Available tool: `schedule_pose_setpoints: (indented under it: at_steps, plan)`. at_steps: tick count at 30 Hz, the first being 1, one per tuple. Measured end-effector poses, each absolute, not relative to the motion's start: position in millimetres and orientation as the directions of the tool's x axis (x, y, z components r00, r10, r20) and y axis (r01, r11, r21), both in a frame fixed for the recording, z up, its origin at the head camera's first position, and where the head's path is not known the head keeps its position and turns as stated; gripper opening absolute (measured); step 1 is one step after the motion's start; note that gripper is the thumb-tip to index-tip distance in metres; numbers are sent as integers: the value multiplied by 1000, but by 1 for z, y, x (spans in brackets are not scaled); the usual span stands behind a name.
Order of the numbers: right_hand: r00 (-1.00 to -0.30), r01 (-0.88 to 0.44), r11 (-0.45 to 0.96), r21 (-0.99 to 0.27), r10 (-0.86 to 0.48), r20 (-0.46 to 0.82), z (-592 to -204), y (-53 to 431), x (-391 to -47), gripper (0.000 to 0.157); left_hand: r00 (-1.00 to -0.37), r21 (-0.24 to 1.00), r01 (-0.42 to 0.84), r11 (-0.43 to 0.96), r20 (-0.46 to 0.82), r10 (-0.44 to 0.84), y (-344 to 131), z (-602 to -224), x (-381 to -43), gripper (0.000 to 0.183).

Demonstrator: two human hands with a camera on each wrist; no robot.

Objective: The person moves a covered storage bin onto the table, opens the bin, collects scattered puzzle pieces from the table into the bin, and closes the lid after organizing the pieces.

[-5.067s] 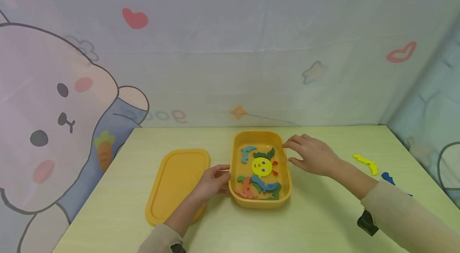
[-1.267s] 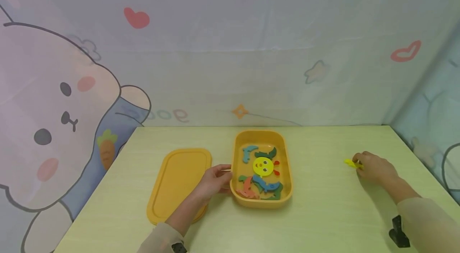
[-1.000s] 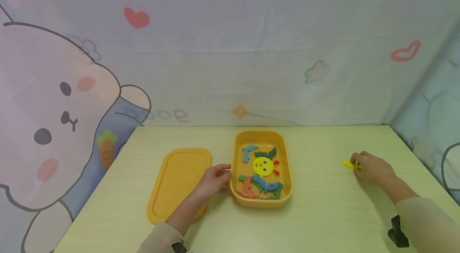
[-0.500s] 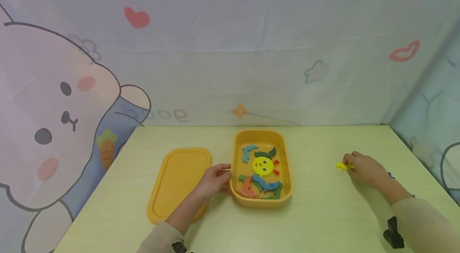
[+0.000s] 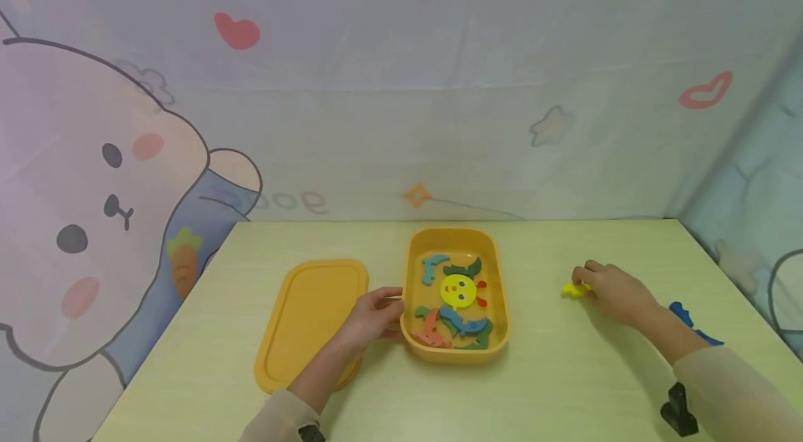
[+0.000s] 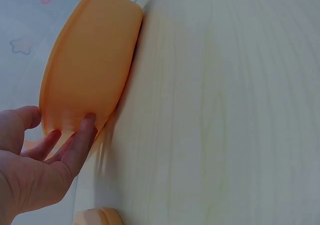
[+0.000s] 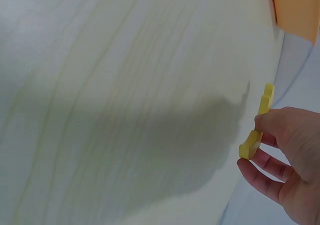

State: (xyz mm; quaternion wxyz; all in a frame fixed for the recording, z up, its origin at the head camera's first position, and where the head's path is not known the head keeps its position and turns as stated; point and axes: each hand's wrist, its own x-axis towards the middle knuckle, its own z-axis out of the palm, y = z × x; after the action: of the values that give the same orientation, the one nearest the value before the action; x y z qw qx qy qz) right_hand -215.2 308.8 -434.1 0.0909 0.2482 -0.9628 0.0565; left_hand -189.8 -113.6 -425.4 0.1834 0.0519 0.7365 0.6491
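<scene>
My right hand [image 5: 617,294] pinches a small yellow curved toy piece [image 5: 572,290] over the table, right of the orange box. In the right wrist view the thumb and fingers grip the yellow piece [image 7: 250,144] near its middle, above its shadow. At the left side of the orange box [image 5: 456,356], my left hand [image 5: 369,320] touches the outer wall. Its fingers [image 6: 80,145] lie fairly straight against that wall in the left wrist view, with the thumb by the rim. Inside the box are a yellow smiling face [image 5: 458,291] with red feelers and several curved blue, green and orange pieces.
An orange lid [image 5: 314,316] lies flat on the table left of the box, partly behind the left forearm. Blue pieces [image 5: 682,314] lie at the far right, beyond the right forearm. A printed cloth [image 5: 376,114] hangs behind the table's back edge.
The right hand has left the box side, picked up the yellow piece at the right and moved left with it. The blue pieces show again. The left hand stays at the box.
</scene>
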Motion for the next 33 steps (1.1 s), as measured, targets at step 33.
schedule_pose_setpoints:
  at_steps: [33]
  plan:
    - [-773, -593, 804, 44, -584, 246, -381, 255, -241, 22, -931, 976, -153, 152, -194, 308, -114, -434, -194, 45]
